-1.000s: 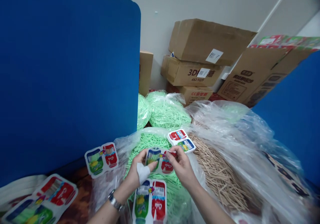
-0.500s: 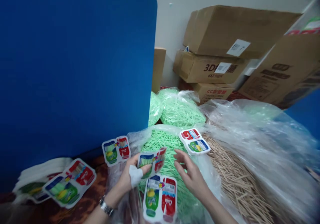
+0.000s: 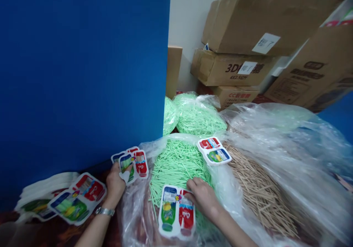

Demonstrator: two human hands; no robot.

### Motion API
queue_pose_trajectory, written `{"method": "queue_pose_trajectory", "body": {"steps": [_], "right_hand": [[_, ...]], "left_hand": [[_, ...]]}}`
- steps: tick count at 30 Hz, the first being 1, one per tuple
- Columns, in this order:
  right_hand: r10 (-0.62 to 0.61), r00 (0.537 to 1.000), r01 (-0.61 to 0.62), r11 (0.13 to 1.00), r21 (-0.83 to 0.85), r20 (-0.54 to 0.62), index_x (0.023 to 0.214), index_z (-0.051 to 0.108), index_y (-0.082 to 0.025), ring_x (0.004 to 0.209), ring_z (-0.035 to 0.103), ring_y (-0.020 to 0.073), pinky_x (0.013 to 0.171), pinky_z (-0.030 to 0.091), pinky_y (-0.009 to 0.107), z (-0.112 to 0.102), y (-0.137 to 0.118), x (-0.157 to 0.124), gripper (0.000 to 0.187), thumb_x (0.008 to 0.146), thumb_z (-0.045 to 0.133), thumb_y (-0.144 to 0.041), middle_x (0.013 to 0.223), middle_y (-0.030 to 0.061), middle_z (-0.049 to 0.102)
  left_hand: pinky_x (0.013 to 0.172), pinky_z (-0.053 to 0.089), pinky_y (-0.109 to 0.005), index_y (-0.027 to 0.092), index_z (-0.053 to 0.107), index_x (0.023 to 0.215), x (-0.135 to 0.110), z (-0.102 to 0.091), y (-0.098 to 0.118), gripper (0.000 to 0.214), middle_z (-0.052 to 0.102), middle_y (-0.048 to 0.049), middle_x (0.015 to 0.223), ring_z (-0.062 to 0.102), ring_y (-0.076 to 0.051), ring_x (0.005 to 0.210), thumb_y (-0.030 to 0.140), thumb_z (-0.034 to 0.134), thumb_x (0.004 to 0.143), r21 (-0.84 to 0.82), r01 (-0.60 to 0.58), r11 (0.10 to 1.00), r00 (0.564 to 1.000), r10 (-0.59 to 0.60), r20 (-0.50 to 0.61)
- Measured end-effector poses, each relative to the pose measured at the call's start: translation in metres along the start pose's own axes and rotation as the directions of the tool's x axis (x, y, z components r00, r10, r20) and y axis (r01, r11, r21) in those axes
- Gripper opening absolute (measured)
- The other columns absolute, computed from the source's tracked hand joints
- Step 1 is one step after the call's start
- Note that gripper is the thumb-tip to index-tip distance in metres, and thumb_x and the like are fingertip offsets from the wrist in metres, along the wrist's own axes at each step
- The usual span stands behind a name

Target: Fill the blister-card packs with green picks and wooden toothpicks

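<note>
My left hand (image 3: 115,183), with a white bandage on the thumb, grips a small printed blister pack (image 3: 131,163) and sets it on another pack lying by the blue partition. My right hand (image 3: 202,196) rests with curled fingers on the top edge of a second printed pack (image 3: 176,211), which lies on an open bag of green sticks (image 3: 176,162). A third pack (image 3: 213,150) lies between the green sticks and a bag of tan wooden sticks (image 3: 256,191).
A blue partition (image 3: 79,70) stands at left. A stack of printed packs (image 3: 73,201) sits at lower left. More bags of green sticks (image 3: 197,114) and stacked cardboard boxes (image 3: 248,44) fill the back. Crumpled clear plastic (image 3: 289,136) covers the right.
My left hand carried its pack left and down onto the pack by the partition. My right hand let go of that pack and dropped to the pack lying on the green sticks.
</note>
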State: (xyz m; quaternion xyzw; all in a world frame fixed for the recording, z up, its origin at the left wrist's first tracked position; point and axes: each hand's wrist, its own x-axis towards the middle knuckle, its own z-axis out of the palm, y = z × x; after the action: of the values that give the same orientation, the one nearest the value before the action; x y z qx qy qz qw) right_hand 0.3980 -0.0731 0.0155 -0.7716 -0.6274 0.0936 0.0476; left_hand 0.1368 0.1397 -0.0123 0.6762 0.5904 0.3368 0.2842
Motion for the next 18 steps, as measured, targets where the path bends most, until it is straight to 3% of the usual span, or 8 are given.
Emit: {"method": "queue_pose_trajectory", "body": {"steps": [3,5,7,9,11,14,16,18], "right_hand": [[-0.001,1.000,0.001,0.998,0.061,0.003,0.092,0.058,-0.021,0.084,0.062,0.0211,0.072,0.045,0.028,0.002,0.003,-0.001,0.008,0.084,0.059,-0.018,0.089,0.0063,0.067],[-0.005,1.000,0.005,0.998,0.056,-0.006,0.098,0.057,-0.021,0.085,0.063,0.0208,0.072,0.045,0.028,0.005,0.006,-0.002,0.015,0.085,0.055,-0.015,0.090,0.0067,0.068],[-0.013,1.000,0.013,1.000,0.018,-0.010,0.097,0.058,-0.020,0.082,0.064,0.0207,0.071,0.046,0.028,0.007,0.009,-0.003,0.016,0.085,0.052,-0.012,0.087,0.0070,0.069],[-0.014,1.000,0.014,1.000,-0.017,-0.010,0.088,0.060,-0.019,0.078,0.063,0.0208,0.068,0.045,0.029,0.005,0.011,-0.004,0.016,0.086,0.047,-0.010,0.082,0.0073,0.068],[0.010,0.998,-0.009,1.000,0.026,-0.054,0.083,0.059,-0.018,0.075,0.061,0.0209,0.067,0.044,0.029,-0.003,0.012,-0.006,0.018,0.088,0.043,-0.012,0.080,0.0080,0.066],[0.071,0.985,-0.019,0.952,0.307,-0.160,0.082,0.054,-0.019,0.071,0.058,0.0178,0.065,0.042,0.028,-0.025,0.008,-0.013,0.018,0.092,0.039,-0.019,0.078,0.0049,0.061],[0.086,0.984,0.014,0.834,0.552,-0.154,0.080,0.051,-0.020,0.064,0.053,0.0140,0.062,0.040,0.025,-0.040,0.001,-0.019,0.018,0.093,0.038,-0.025,0.071,-0.0005,0.056],[0.081,0.992,0.026,0.639,0.769,-0.101,0.079,0.048,-0.021,0.062,0.050,0.0122,0.060,0.038,0.023,-0.049,-0.009,-0.026,0.020,0.093,0.040,-0.033,0.068,-0.0035,0.052]], "left_hand": [[0.087,0.046,-0.049,0.009,0.049,0.124,-0.001,0.000,0.006,0.066,0.062,-0.0175,0.107,0.059,-0.037,0.100,0.047,0.063,0.072,0.190,-0.063,0.980,0.985,0.091,-0.145],[0.098,0.038,-0.051,0.006,0.040,0.134,-0.005,0.000,0.015,0.076,0.053,-0.0223,0.124,0.048,-0.039,0.117,0.047,0.062,0.073,0.297,-0.144,0.944,0.946,0.219,-0.240],[0.106,0.030,-0.052,0.006,0.036,0.137,-0.014,0.001,0.028,0.078,0.042,-0.0238,0.136,0.036,-0.039,0.128,0.045,0.061,0.075,0.312,-0.224,0.923,0.916,0.309,-0.258],[0.106,0.031,-0.051,0.010,0.041,0.135,-0.033,0.004,0.042,0.068,0.043,-0.0211,0.137,0.037,-0.037,0.129,0.042,0.059,0.078,0.229,-0.302,0.925,0.925,0.343,-0.163],[0.102,0.037,-0.048,0.015,0.049,0.128,-0.059,0.012,0.055,0.053,0.054,-0.0164,0.128,0.049,-0.033,0.120,0.039,0.057,0.082,0.045,-0.381,0.924,0.924,0.379,0.051],[0.100,0.041,-0.049,0.018,0.051,0.128,-0.100,0.030,0.071,0.055,0.055,-0.0147,0.130,0.051,-0.032,0.120,0.035,0.063,0.078,-0.188,-0.296,0.937,0.858,0.347,0.379],[0.105,0.034,-0.052,0.019,0.042,0.137,-0.119,0.044,0.082,0.077,0.046,-0.0163,0.141,0.042,-0.035,0.129,0.032,0.072,0.068,-0.289,-0.222,0.931,0.808,0.341,0.480],[0.101,0.039,-0.051,0.020,0.039,0.139,-0.129,0.057,0.093,0.088,0.049,-0.0170,0.138,0.047,-0.036,0.124,0.029,0.077,0.060,-0.403,-0.111,0.909,0.753,0.341,0.562]]}}
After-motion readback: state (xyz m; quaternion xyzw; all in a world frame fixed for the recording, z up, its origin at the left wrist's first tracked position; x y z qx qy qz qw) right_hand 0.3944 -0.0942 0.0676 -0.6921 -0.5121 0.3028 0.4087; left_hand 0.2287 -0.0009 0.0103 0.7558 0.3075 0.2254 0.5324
